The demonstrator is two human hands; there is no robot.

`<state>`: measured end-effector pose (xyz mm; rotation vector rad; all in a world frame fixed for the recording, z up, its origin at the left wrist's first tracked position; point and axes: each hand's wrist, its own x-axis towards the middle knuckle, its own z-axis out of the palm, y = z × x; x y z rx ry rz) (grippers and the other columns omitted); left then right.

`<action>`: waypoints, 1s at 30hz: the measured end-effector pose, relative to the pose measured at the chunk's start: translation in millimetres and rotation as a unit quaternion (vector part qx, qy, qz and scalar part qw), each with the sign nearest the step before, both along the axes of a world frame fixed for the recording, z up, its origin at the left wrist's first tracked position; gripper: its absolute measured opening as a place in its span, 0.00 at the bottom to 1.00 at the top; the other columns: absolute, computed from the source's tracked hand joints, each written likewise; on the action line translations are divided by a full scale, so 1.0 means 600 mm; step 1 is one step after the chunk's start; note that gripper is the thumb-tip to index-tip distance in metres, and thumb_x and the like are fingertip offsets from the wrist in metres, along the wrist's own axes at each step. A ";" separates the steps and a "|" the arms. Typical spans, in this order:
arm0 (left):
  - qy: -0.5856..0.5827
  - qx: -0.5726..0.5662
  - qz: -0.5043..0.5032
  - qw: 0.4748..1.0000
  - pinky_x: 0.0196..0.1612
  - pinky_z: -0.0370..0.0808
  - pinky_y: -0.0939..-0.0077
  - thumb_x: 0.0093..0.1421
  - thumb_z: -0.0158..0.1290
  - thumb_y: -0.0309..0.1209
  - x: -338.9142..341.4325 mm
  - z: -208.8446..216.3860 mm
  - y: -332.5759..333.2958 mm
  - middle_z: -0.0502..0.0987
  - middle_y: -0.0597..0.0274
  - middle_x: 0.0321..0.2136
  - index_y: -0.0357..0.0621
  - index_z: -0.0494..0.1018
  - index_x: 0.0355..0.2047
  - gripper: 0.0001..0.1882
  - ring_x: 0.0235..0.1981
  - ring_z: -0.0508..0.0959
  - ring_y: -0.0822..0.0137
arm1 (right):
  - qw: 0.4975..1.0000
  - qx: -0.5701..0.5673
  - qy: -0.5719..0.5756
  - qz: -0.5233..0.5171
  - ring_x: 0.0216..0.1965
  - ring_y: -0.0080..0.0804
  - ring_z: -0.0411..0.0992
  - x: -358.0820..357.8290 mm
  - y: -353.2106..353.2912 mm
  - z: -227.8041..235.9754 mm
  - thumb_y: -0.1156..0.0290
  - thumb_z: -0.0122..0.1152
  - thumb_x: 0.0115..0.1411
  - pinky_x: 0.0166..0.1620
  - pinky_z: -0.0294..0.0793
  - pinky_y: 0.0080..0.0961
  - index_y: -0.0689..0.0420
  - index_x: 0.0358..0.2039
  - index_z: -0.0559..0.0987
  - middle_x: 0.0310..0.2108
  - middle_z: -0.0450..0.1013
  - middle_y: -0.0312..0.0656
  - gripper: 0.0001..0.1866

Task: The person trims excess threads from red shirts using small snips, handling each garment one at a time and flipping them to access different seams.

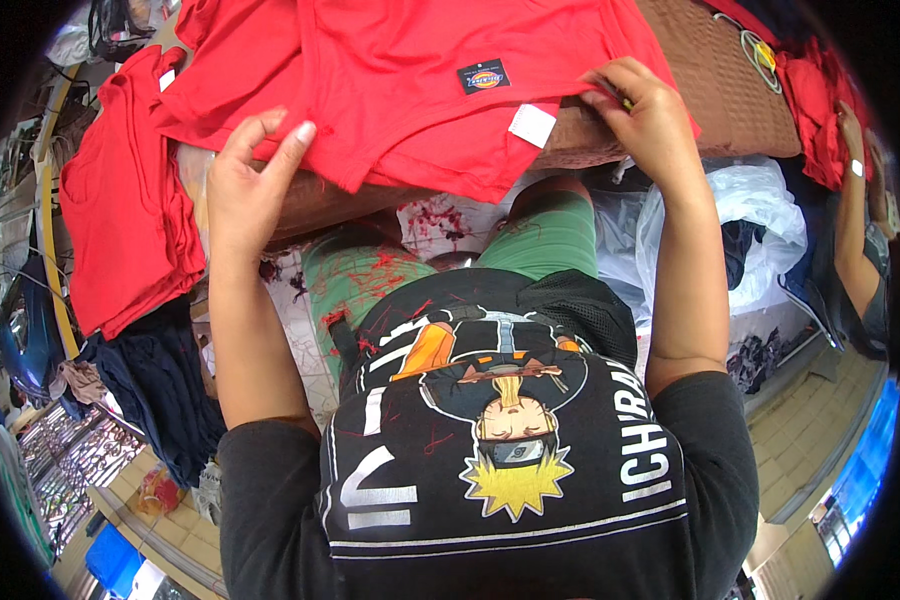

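Observation:
A red garment (390, 85) is spread over the brown padded surface in front of me, its lower edge hanging toward my lap. It carries a dark label patch (483, 76) and a white tag (532, 125). My right hand (642, 110) pinches the garment's edge at the right. A small yellow-green bit shows by its fingers, too covered to name. At the left edge of the cloth is my left hand (252, 180), thumb and forefinger apart, with no cloth seen between them.
More folded red garments (130, 200) hang at the left, above dark cloth (160, 385). The brown padded surface (740, 90) reaches right. Clear plastic bags (760, 220) lie below it. Red threads dot my green shorts (370, 265). At far right another person's arm (852, 220) handles red cloth.

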<state>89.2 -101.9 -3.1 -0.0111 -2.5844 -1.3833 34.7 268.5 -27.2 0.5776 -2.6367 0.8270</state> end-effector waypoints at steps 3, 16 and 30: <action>0.110 0.192 -0.012 0.975 0.37 0.67 0.88 0.62 0.55 0.31 -0.016 0.039 0.032 0.73 0.73 0.26 0.37 0.73 0.38 0.09 0.31 0.70 0.83 | 0.987 -0.074 0.100 -0.103 0.31 0.20 0.71 -0.042 0.042 0.010 0.77 0.60 0.57 0.36 0.70 0.19 0.56 0.39 0.80 0.30 0.75 0.34 0.09; -0.001 0.052 -0.030 0.998 0.42 0.72 0.80 0.60 0.54 0.29 -0.009 -0.025 0.094 0.78 0.59 0.39 0.40 0.71 0.49 0.16 0.37 0.77 0.74 | 0.983 -0.149 -0.007 -0.110 0.43 0.26 0.73 0.011 0.056 0.022 0.73 0.61 0.57 0.48 0.69 0.23 0.54 0.44 0.80 0.40 0.77 0.39 0.13; 0.027 -0.023 -0.169 0.985 0.32 0.74 0.83 0.53 0.58 0.22 -0.001 -0.054 0.195 0.77 0.59 0.41 0.40 0.74 0.46 0.19 0.33 0.78 0.75 | 0.997 -0.044 -0.042 0.039 0.35 0.48 0.74 0.074 -0.114 -0.020 0.67 0.65 0.52 0.36 0.74 0.36 0.52 0.39 0.79 0.36 0.74 0.44 0.13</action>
